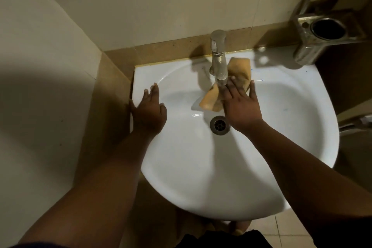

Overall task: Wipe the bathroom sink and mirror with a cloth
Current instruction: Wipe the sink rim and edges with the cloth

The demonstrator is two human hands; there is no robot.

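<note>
A round white ceramic sink sits against a tan tiled wall. A shiny silver metal tap stands at the back of it and sticks out over the bowl. A dark round metal drain is in the bottom of the bowl.

The right hand lies flat with its fingers spread, pressing a crumpled orange-yellow cloth against the back slope of the sink, just under and beside the tap. Part of the cloth pokes out past the fingertips and part hangs out on the left, under the tap's end.

The left hand is open and flat too, holding nothing. It rests on the sink's left rim, well apart from the cloth.

A dull silver metal holder with a round hole is fixed to the wall at the upper right.
</note>
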